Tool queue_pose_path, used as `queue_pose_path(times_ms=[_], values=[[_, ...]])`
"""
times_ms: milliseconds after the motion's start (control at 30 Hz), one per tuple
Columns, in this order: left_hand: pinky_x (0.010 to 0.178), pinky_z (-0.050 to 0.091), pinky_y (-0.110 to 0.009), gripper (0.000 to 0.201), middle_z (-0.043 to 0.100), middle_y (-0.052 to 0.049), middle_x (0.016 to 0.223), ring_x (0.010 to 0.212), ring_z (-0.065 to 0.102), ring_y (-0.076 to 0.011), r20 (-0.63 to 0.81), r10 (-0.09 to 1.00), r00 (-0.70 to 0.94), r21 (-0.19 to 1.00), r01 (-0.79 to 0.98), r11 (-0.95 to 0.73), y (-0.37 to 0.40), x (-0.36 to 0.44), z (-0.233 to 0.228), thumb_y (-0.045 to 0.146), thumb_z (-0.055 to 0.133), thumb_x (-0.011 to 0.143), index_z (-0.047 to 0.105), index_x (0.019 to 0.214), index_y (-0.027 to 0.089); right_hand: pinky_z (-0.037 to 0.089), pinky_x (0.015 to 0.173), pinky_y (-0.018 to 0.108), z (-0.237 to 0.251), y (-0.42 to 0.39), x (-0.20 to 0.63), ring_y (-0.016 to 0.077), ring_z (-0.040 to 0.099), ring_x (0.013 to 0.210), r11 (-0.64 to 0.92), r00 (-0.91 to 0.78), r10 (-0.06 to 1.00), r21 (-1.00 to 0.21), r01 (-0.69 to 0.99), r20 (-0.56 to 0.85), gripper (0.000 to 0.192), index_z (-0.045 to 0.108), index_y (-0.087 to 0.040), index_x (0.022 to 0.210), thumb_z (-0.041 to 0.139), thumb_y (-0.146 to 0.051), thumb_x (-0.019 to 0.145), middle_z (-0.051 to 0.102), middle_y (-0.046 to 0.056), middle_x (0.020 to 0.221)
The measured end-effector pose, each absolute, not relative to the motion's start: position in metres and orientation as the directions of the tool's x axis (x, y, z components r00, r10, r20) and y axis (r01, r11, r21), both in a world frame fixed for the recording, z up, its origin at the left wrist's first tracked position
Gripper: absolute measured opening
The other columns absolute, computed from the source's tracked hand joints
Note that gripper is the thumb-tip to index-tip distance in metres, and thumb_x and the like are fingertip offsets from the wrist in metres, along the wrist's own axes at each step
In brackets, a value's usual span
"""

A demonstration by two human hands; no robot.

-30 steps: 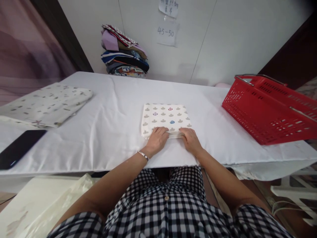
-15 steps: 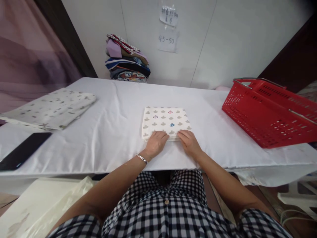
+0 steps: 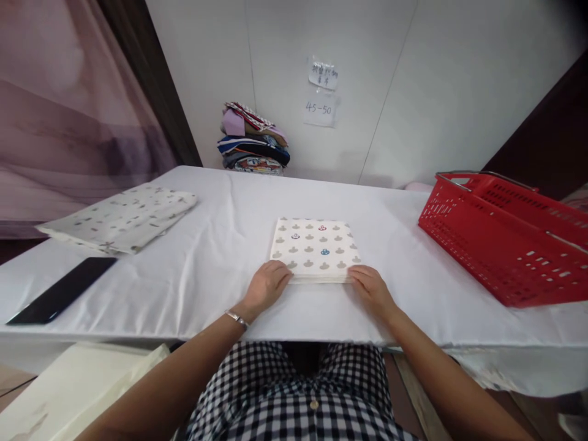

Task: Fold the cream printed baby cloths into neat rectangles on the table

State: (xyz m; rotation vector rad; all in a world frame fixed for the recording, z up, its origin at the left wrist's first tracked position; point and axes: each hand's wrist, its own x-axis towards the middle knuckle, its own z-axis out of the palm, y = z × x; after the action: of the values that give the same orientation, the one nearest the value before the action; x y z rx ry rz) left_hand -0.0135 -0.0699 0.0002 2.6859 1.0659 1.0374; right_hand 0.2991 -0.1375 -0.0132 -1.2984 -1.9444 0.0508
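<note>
A folded white cloth printed with grey, red and blue motifs lies flat in the middle of the white-covered table. At its near left corner, my left hand is closed on the edge, fingers together on top. My right hand grips the near right corner in the same way. Both thumbs are largely hidden. The near edge of the cloth shows several stacked layers between the hands.
To the left lie another folded patterned cloth and a black phone. A red plastic basket stands on the right. Beyond the table's far edge, a pile of folded fabrics rests by the wall.
My hands have moved apart along the near edge, from nearer its middle out to the two corners. The view has tilted up a little.
</note>
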Motion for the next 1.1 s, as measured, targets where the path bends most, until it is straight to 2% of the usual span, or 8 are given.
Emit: queue_pose_path(times_ms=[200,333,467,567,700,800,933,1100], values=[[0.074,0.048,-0.028,0.024,0.064,-0.005,0.097,0.084,0.06,-0.0171,0.234,0.97,0.069,0.679,0.703,-0.214,-0.046,-0.022,0.013,0.036,0.055,0.083,0.061,0.099,0.02,0.051,0.086,0.038,-0.009,-0.112,0.303,0.0232,0.061,0.103,-0.054,0.346,0.927,-0.864,0.5,0.142,0.039,0.064,-0.021,0.111,0.055,-0.045,0.082,0.063,0.009,0.116],[0.067,0.044,-0.026,0.021,0.066,-0.003,0.085,0.076,0.06,-0.0166,-0.046,0.999,-0.029,0.696,0.716,0.053,-0.032,-0.006,0.017,0.036,0.055,0.082,0.06,0.091,0.019,0.049,0.088,0.037,0.003,-0.086,0.303,0.0218,0.062,0.097,-0.244,0.333,0.94,-0.837,0.49,-0.079,0.066,0.051,-0.024,0.131,0.068,-0.038,0.069,0.063,0.006,0.118],[0.063,0.041,-0.025,0.016,0.065,-0.002,0.077,0.073,0.06,-0.0164,-0.088,0.996,0.003,0.748,0.661,0.064,-0.04,0.013,0.01,0.035,0.06,0.079,0.057,0.077,0.019,0.05,0.086,0.034,0.016,-0.059,0.326,0.0209,0.063,0.096,-0.21,0.308,0.951,-0.793,0.571,-0.03,0.072,0.042,-0.02,0.139,0.064,-0.028,0.07,0.063,0.007,0.116],[0.062,0.042,-0.025,0.018,0.066,0.0,0.075,0.071,0.061,-0.0157,-0.133,0.981,0.144,0.828,0.56,0.03,-0.053,0.023,0.004,0.036,0.065,0.076,0.057,0.072,0.02,0.047,0.09,0.038,0.023,-0.043,0.347,0.025,0.061,0.101,-0.257,0.315,0.949,-0.608,0.751,-0.012,0.061,0.047,-0.015,0.134,0.057,-0.022,0.075,0.063,0.011,0.113],[0.062,0.043,-0.027,0.022,0.064,0.0,0.071,0.068,0.06,-0.0163,-0.11,0.989,0.101,0.819,0.573,0.033,-0.054,0.024,0.007,0.04,0.061,0.079,0.057,0.071,0.02,0.039,0.099,0.045,0.029,-0.037,0.338,0.0303,0.052,0.115,-0.068,0.151,0.965,-0.349,0.935,0.216,0.044,0.059,-0.017,0.122,0.052,-0.021,0.078,0.059,0.013,0.123],[0.069,0.047,-0.029,0.017,0.065,-0.003,0.085,0.078,0.061,-0.0172,0.092,0.996,0.003,0.788,0.611,-0.075,-0.041,0.026,0.011,0.036,0.057,0.083,0.059,0.084,0.019,0.036,0.104,0.043,0.029,-0.041,0.301,0.0276,0.045,0.124,0.195,-0.085,0.906,-0.23,0.953,0.414,0.043,0.055,-0.017,0.126,0.046,-0.03,0.087,0.052,0.013,0.133],[0.095,0.043,-0.033,0.022,0.06,-0.009,0.116,0.111,0.053,-0.0202,0.453,0.879,0.152,0.619,0.656,-0.432,-0.018,0.043,0.019,0.027,0.058,0.084,0.058,0.104,0.017,0.029,0.107,0.048,0.015,-0.053,0.247,0.0279,0.036,0.133,0.283,-0.229,0.932,-0.17,0.944,0.282,0.047,0.052,-0.017,0.13,0.04,-0.04,0.091,0.043,0.012,0.142],[0.109,0.027,-0.044,0.03,0.05,-0.011,0.135,0.131,0.037,-0.0259,0.517,0.807,0.287,0.336,0.799,-0.499,0.015,0.06,0.036,0.028,0.054,0.086,0.057,0.114,0.017,0.02,0.11,0.05,0.0,-0.063,0.225,0.0258,0.027,0.138,0.258,-0.237,0.959,-0.131,0.957,0.155,0.048,0.043,-0.021,0.138,0.032,-0.041,0.095,0.033,0.007,0.15]])
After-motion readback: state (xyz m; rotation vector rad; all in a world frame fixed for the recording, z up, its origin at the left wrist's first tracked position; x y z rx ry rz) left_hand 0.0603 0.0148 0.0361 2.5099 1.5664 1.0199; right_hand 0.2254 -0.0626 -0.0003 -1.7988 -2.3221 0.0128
